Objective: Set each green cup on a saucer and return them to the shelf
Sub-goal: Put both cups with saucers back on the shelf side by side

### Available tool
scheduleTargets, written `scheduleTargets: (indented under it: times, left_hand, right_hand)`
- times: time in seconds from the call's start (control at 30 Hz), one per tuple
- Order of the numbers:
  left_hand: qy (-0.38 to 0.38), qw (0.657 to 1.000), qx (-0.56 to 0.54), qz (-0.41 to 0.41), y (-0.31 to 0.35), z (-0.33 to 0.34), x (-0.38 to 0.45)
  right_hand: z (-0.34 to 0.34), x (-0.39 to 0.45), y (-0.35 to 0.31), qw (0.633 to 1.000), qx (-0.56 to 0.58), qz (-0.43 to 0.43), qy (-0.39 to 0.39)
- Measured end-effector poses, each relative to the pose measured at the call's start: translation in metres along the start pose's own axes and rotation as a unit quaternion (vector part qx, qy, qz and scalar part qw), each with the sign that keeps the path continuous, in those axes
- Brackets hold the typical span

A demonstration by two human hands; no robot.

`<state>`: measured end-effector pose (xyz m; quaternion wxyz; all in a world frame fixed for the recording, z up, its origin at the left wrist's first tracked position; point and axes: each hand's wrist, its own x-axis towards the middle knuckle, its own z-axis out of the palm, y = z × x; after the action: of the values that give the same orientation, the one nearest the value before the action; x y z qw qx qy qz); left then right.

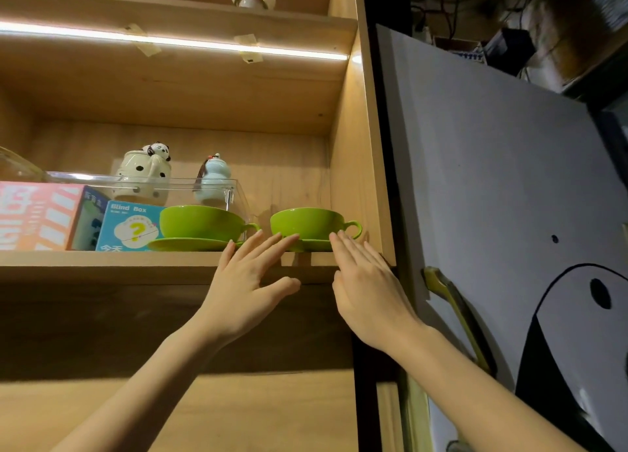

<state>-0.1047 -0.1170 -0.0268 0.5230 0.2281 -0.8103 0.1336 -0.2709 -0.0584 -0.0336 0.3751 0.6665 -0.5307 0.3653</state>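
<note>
Presently on the wooden shelf (102, 259), listed from its right end: one green cup (307, 223), handle turned toward the right side wall, seated on a green saucer (314, 245) at the front edge near the right corner; a second green cup (200, 223), handle also to the right, seated on its own saucer (190, 245) just to the left, the two sets close but apart; a blue carton printed "Blind Box" (131, 229) with a yellow question mark, just beside the left cup; a pink carton (34, 217) further toward the left end; a clear plastic box (190, 183) behind the cups; a cream spotted ceramic pot with a panda figure (144, 176) on top, and a pale blue bottle-shaped figurine (213, 181), both toward the back edge. Left hand (249, 281): raised in front of the shelf's front edge, fingers spread wide, fingertips at the near rim of the right-hand saucer, holding nothing. Right hand (365, 288): flat, fingers together and extended, tips by the right cup's handle, holding nothing; whether either hand actually touches the crockery cannot be told. Overhead: a lit light strip (170, 41) under the upper shelf board. Right of the cabinet: a white door (492, 179) with a brass-coloured handle (452, 302).
</note>
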Motion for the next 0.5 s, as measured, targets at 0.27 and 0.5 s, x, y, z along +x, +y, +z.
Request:
scheduleTargets:
  times: [0.27,0.5]
  left_hand:
    - [0.006,1.000,0.025,0.012,-0.0054,0.0036,-0.0024]
    - [-0.009,0.997,0.069,0.022,-0.0100,0.0024,-0.0052]
  right_hand:
    - [0.0027,-0.0020,0.0015,1.000,0.010,0.009,-0.004]
    - [0.0047,-0.0006,-0.0016,1.000,0.016,0.018,0.016]
